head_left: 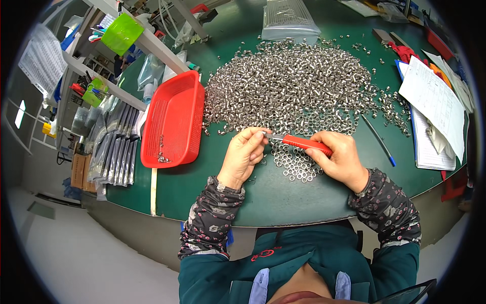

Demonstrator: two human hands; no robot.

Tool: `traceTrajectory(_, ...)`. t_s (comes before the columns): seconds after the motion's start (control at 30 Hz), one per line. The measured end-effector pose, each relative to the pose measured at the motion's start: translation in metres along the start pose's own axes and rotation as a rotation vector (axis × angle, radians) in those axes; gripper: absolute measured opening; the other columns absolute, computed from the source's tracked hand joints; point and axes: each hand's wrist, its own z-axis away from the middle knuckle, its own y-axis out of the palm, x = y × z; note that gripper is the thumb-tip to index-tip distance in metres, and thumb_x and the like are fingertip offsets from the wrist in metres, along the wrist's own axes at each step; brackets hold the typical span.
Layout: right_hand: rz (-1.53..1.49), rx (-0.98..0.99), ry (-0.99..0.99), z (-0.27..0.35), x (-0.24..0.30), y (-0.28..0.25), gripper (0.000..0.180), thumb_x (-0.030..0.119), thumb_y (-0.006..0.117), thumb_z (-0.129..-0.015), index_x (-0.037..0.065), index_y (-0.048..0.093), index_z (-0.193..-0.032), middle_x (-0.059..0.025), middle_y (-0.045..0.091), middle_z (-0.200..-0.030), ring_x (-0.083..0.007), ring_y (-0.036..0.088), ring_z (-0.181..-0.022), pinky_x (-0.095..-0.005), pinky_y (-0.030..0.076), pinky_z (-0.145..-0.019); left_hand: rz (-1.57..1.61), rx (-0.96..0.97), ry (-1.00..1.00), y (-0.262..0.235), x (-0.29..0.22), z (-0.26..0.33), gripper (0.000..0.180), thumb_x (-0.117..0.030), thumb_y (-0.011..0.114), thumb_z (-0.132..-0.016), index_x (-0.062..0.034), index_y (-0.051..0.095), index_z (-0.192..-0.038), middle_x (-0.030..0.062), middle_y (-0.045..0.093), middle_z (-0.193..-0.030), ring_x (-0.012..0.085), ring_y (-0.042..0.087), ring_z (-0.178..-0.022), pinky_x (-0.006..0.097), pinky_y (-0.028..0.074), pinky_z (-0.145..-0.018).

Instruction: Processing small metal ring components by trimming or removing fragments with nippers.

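Observation:
My left hand [244,156] pinches a small metal ring [264,133] between thumb and fingertips; the fingers cover most of it. A red-handled utility knife [301,143] lies in my right hand [340,158], the fingers closed round its handle. Its blade points left and meets the pinched ring at my left fingertips. Just below the knife, several loose metal rings [296,164] lie flat on the green table [283,200]. Beyond both hands spreads a wide heap of small shiny metal rings [293,83].
To the left stands a red perforated basket [177,109] with a few small metal pieces at its near end. A pen [378,141] and papers [433,93] lie on the right. Stacked clear plastic bags [289,23] sit behind the heap. Green pen holders [122,33] hang at the left.

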Motion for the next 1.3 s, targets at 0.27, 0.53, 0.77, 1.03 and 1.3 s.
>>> traceTrajectory(0.27, 0.165, -0.091, -0.136, 0.0020, 0.0013, 0.0036, 0.020, 0.017, 0.072, -0.073, 0.004, 0.061, -0.083, -0.0085, 0.060, -0.068, -0.0257, 0.059, -0.060, -0.0352, 0.046, -0.053, 0.032, -0.026, 0.004, -0.0010, 0.0050, 0.0003, 0.014, -0.013, 0.055, -0.092, -0.0011, 0.060, -0.097, 0.0009, 0.056, -0.077, 0.0009, 0.033, -0.047, 0.015, 0.025, -0.040)
traceTrajectory(0.53, 0.241, -0.210, -0.186, 0.0003, 0.0067, -0.0007, 0.021, 0.009, 0.074, -0.068, 0.003, 0.061, -0.083, -0.0091, 0.060, -0.070, -0.0257, 0.057, -0.058, -0.0344, 0.045, -0.054, 0.154, -0.101, -0.069, 0.0006, 0.0052, 0.0006, 0.019, -0.019, 0.049, -0.094, -0.0016, 0.057, -0.092, 0.0035, 0.054, -0.077, 0.0043, 0.033, -0.047, 0.016, 0.024, -0.038)
traceTrajectory(0.77, 0.174, -0.147, -0.117, 0.0010, 0.0041, 0.0017, 0.020, 0.015, 0.073, -0.071, 0.004, 0.062, -0.083, -0.0086, 0.061, -0.070, -0.0256, 0.059, -0.060, -0.0346, 0.047, -0.055, 0.165, -0.110, -0.072, -0.0012, 0.0032, -0.0001, 0.024, -0.022, 0.048, -0.095, -0.0011, 0.057, -0.090, 0.0037, 0.054, -0.078, 0.0047, 0.033, -0.048, 0.017, 0.024, -0.038)
traceTrajectory(1.03, 0.162, -0.107, -0.134, 0.0014, 0.0025, 0.0025, 0.021, 0.016, 0.073, -0.071, 0.003, 0.062, -0.083, -0.0089, 0.061, -0.070, -0.0255, 0.060, -0.060, -0.0352, 0.047, -0.055, 0.189, -0.113, -0.099, -0.0003, 0.0037, -0.0005, 0.025, -0.024, 0.045, -0.096, -0.0040, 0.057, -0.086, 0.0035, 0.055, -0.077, 0.0049, 0.033, -0.048, 0.017, 0.024, -0.038)
traceTrajectory(1.3, 0.145, -0.109, -0.151, 0.0012, 0.0024, 0.0033, 0.021, 0.015, 0.073, -0.071, 0.003, 0.062, -0.083, -0.0095, 0.061, -0.069, -0.0258, 0.060, -0.059, -0.0351, 0.047, -0.054, 0.233, -0.098, -0.127, -0.0011, 0.0035, -0.0013, 0.026, -0.023, 0.044, -0.097, -0.0015, 0.057, -0.088, 0.0033, 0.054, -0.073, 0.0048, 0.034, -0.048, 0.017, 0.025, -0.037)
